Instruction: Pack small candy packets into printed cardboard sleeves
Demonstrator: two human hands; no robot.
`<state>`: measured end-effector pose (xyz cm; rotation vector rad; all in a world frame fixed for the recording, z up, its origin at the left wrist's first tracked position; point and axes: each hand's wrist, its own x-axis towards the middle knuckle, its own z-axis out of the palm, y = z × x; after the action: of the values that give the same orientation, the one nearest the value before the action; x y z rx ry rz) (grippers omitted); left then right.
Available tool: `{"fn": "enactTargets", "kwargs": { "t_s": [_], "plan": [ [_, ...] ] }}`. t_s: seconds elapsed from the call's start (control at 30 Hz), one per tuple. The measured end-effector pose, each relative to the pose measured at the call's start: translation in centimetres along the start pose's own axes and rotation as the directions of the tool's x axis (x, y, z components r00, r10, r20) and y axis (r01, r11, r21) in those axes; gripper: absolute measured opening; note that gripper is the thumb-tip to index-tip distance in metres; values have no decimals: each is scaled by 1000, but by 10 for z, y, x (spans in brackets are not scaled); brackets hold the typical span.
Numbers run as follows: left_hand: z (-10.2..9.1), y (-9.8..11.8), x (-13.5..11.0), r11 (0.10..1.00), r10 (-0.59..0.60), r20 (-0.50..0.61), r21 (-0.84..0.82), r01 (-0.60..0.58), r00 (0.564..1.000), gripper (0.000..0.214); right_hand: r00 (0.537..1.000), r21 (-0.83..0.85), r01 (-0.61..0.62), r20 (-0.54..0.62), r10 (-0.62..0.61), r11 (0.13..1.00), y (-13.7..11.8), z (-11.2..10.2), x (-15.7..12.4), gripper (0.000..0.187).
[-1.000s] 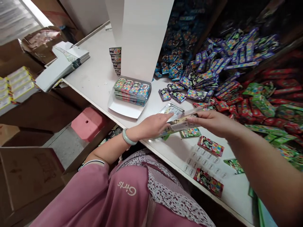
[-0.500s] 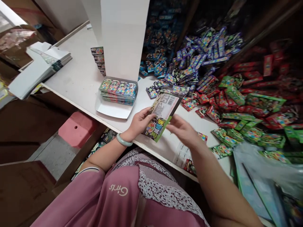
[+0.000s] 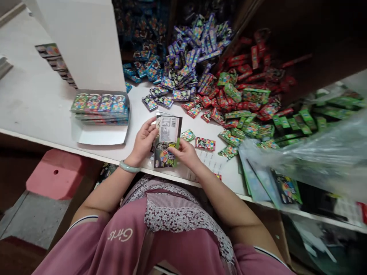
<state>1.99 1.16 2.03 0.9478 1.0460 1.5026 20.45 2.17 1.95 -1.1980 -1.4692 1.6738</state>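
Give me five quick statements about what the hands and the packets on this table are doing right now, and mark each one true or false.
1. Both hands hold one packet with a barcode label. True: the left hand and right hand grip the packet from either side.
2. The packet lies flat on the table. False: it is held up above the table edge.
3. A stack of packets sits in a white tray to the left hand's side. True.
4. The left wrist is bare. False: it wears a pale green bangle.
5. The loose heap holds only red packets. False: purple packets, red packets and green packets all lie there.
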Motion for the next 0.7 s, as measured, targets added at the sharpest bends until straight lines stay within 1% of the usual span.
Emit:
{"fn": "enactTargets", "kwargs": {
  "t_s": [0.1,0.17,0.27,0.33,0.4,0.47,0.57,0.63,0.7],
  "plan": [
    [-2,-5,0,992,82,29,92,-84,996,53,992,93,89,85,-97,992,-15,-19,0,43],
    [-4,-7,-3,984,108,65,136,-116,992,53,983,120,150,86,-161,981,-27,-33,1,44],
    [-5,-6,-8,977,123,126,159,-143,984,56,988,55,152,31,-153,987,-37,-43,1,41],
    [-5,-3,-8,973,143,176,157,-171,974,63,984,11,172,-53,-172,985,-36,-41,0,44],
    [-2,1,-5,966,169,219,157,-205,961,69,961,-39,239,-131,-242,970,-34,-38,0,55],
    [0,7,0,961,181,246,161,-224,952,70,936,-99,309,-145,-321,946,-33,-36,0,62],
    [3,15,5,958,179,276,170,-232,944,65,917,-161,374,-84,-390,913,-36,-38,-1,54],
    [4,21,4,956,153,312,192,-220,938,59,920,-170,383,-15,-391,908,-38,-42,-3,48],
    [6,26,-1,948,134,349,228,-222,928,51,927,-149,374,23,-375,915,-39,-45,-7,41]
  ]
}}
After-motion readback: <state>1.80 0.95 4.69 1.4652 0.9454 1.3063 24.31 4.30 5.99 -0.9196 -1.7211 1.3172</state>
